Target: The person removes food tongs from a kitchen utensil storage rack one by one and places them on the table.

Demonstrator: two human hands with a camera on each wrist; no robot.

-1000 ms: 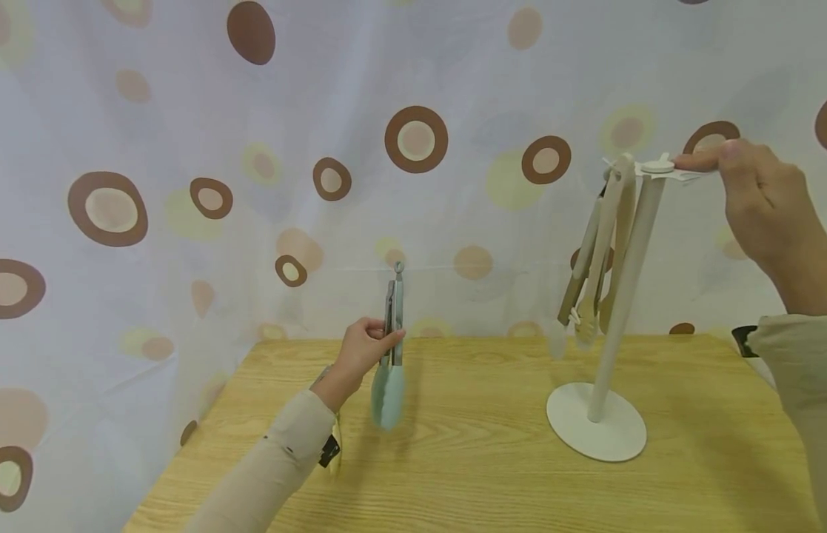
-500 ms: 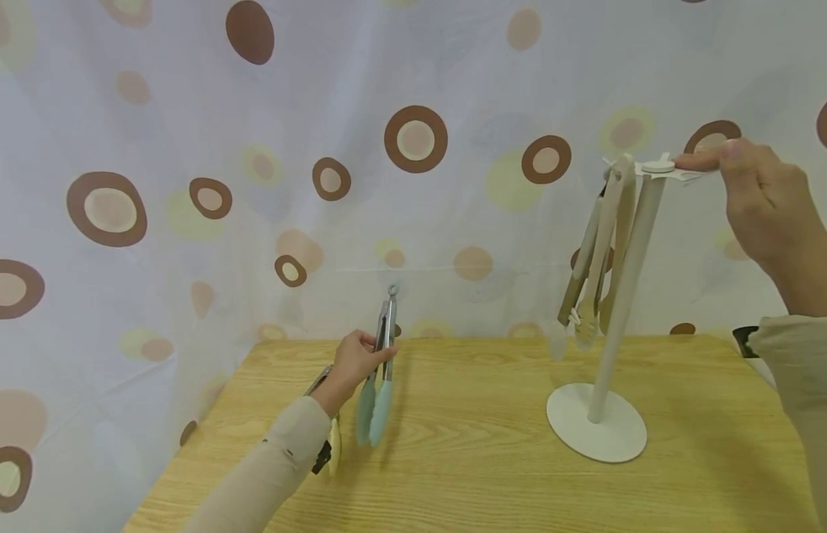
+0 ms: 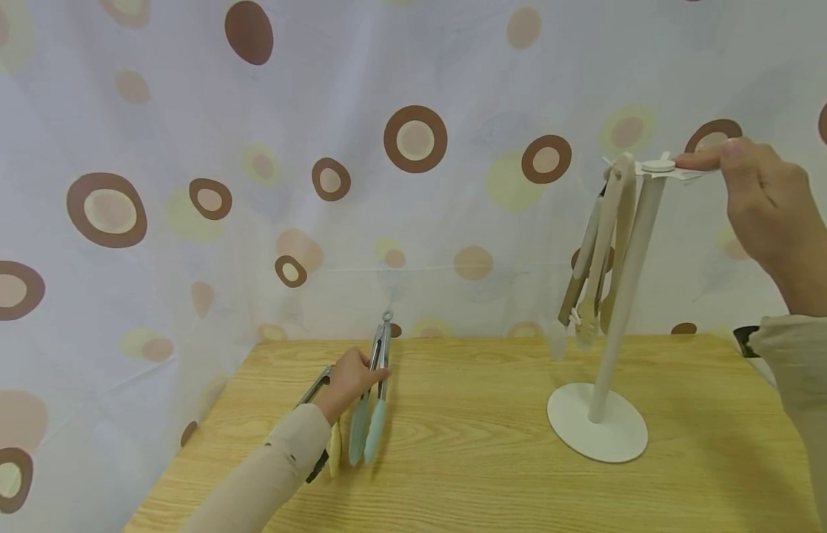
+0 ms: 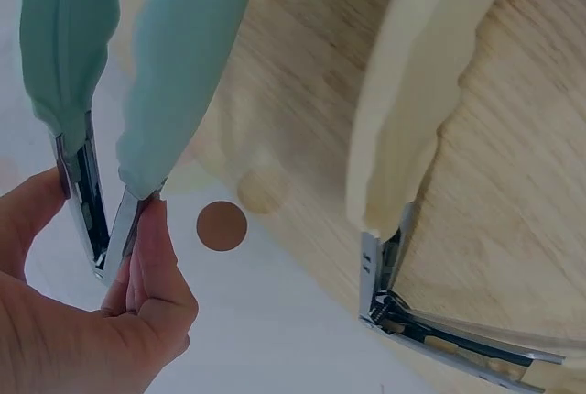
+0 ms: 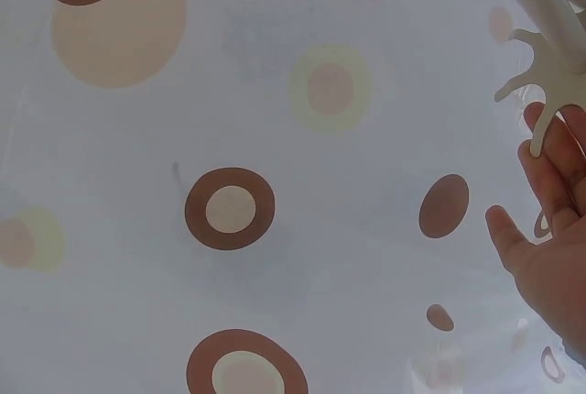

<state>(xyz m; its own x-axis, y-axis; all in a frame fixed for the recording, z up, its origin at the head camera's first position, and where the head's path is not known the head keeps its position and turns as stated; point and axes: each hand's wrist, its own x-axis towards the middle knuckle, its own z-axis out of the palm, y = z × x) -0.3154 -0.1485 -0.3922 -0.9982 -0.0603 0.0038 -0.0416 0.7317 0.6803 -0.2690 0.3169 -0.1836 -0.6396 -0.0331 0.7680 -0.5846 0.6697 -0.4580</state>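
Observation:
In the head view my left hand pinches the metal arms of light blue-tipped tongs by thumb and fingers. They hang tips down over the left part of the table, their arms slightly apart. The left wrist view shows cream-tipped tongs lying spread on the wood beside them; my left forearm partly covers these in the head view. My right hand is at the top of a white utensil stand, index finger against its hooked crown. Its fingers reach behind a hook, thumb apart.
Several utensils hang from the stand's left side. Its round white base stands on the right of the wooden table. Behind the table's far edge hangs a white curtain with brown and yellow circles.
My left hand has carried the blue-tipped tongs down and slightly left, closer to the table, and their arms have spread a little. The right hand and the stand stay in place.

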